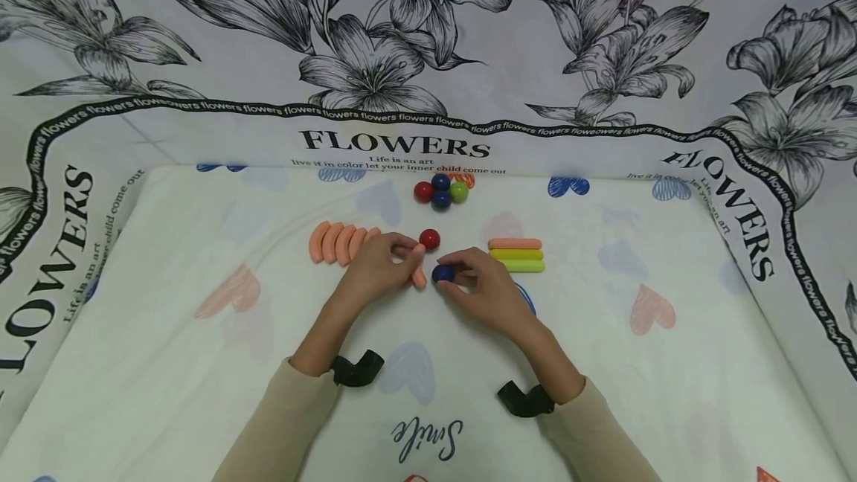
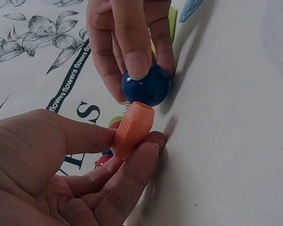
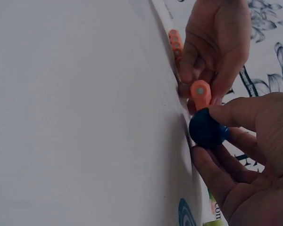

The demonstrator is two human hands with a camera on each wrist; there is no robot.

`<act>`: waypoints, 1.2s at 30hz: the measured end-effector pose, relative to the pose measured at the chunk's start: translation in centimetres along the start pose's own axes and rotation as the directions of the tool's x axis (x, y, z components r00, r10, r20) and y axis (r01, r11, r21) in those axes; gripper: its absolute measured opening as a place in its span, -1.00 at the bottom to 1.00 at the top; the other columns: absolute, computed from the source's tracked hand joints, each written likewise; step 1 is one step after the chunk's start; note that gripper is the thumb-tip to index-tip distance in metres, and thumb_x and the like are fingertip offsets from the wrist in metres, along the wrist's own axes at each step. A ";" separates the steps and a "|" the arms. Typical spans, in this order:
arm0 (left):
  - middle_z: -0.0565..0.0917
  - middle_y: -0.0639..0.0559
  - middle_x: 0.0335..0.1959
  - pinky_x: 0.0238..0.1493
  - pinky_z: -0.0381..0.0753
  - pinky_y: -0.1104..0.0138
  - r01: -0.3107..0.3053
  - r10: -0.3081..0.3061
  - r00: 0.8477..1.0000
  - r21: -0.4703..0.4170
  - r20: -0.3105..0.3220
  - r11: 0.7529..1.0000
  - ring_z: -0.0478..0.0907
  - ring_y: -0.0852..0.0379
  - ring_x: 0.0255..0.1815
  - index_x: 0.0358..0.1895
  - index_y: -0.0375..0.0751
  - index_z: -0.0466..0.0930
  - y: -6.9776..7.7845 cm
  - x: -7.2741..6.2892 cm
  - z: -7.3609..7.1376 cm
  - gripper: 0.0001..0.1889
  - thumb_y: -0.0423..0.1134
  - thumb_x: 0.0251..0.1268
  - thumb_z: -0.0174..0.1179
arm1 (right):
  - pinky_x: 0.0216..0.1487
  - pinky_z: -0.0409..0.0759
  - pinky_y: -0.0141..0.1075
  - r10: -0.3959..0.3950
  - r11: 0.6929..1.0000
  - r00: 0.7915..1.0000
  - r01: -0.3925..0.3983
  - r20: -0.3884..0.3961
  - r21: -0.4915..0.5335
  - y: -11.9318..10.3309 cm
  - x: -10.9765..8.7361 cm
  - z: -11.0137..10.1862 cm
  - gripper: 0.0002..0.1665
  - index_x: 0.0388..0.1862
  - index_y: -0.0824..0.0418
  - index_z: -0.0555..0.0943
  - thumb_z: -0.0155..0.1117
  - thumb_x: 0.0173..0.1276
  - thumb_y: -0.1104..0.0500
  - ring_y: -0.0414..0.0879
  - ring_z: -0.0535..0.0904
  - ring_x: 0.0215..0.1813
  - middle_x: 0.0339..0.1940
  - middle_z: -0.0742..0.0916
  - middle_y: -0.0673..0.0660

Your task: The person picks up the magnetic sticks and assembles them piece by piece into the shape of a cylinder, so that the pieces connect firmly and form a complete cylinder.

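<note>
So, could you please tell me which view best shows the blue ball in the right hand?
The left wrist view: the blue ball appears largest there, though the right hand covers part of it. The head view shows it small; the right wrist view shows it darker.

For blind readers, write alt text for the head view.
A person's left grip holds an orange stick and the right grip a blue ball, close together over a patterned cloth; nearby lie five more balls, curved orange sticks and three straight sticks.

Free rm nr Smile print (image 1: 431,434); red ball (image 1: 429,239), held blue ball (image 2: 148,88) & curved stick (image 2: 134,127) block ctr
</note>
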State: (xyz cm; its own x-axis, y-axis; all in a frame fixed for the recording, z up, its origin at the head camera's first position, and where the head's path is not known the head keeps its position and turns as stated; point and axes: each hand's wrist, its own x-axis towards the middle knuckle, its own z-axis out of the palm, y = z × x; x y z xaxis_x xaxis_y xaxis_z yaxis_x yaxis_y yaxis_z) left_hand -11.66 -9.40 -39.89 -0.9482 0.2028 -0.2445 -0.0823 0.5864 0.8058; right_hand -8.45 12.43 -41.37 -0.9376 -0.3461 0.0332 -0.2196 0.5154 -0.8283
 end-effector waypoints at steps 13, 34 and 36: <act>0.83 -0.04 -0.29 -0.27 0.56 0.37 0.056 -0.054 0.998 -0.060 0.035 0.997 0.72 0.16 -0.46 0.25 -0.27 0.61 0.3 0.1 0.4 -0.56 -0.01 0.56 0.19 | 0.18 0.78 -0.19 -0.020 1.000 0.991 0.022 0.130 -0.014 -0.1 -0.2 -0.6 -0.67 0.05 0.12 0.72 0.57 0.33 0.22 -0.13 0.80 -0.01 0.00 0.82 0.05; 0.79 -0.12 -0.08 -0.28 0.62 0.38 0.070 -0.062 0.995 -0.100 0.081 0.993 0.75 0.15 -0.42 0.28 -0.28 0.51 0.3 -0.3 0.2 -0.58 -0.08 0.55 0.20 | 0.17 0.77 -0.25 -0.005 0.999 0.994 0.009 0.110 -0.040 -0.3 -0.3 0.3 -0.55 0.15 0.11 0.73 0.60 0.32 0.08 -0.17 0.77 -0.01 0.05 0.82 0.02; 0.80 -0.11 -0.09 -0.28 0.62 0.38 0.071 -0.064 0.995 -0.093 0.078 0.993 0.74 0.16 -0.41 0.28 -0.28 0.51 0.4 -0.3 0.1 -0.57 -0.07 0.55 0.20 | 0.16 0.78 -0.24 -0.001 0.997 0.996 0.008 0.094 -0.075 -0.4 -0.3 0.4 -0.54 0.17 0.09 0.73 0.60 0.32 0.04 -0.18 0.75 -0.02 0.04 0.83 0.01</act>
State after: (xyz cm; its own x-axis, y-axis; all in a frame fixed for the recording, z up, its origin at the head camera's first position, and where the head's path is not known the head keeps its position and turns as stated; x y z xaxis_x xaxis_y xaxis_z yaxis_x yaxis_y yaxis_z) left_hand -11.32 -9.15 -39.59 -0.9141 0.2258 -0.3369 -0.1777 0.5236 0.8332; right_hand -7.96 11.96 -41.27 -0.9080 -0.4186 -0.0188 -0.2465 0.5700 -0.7838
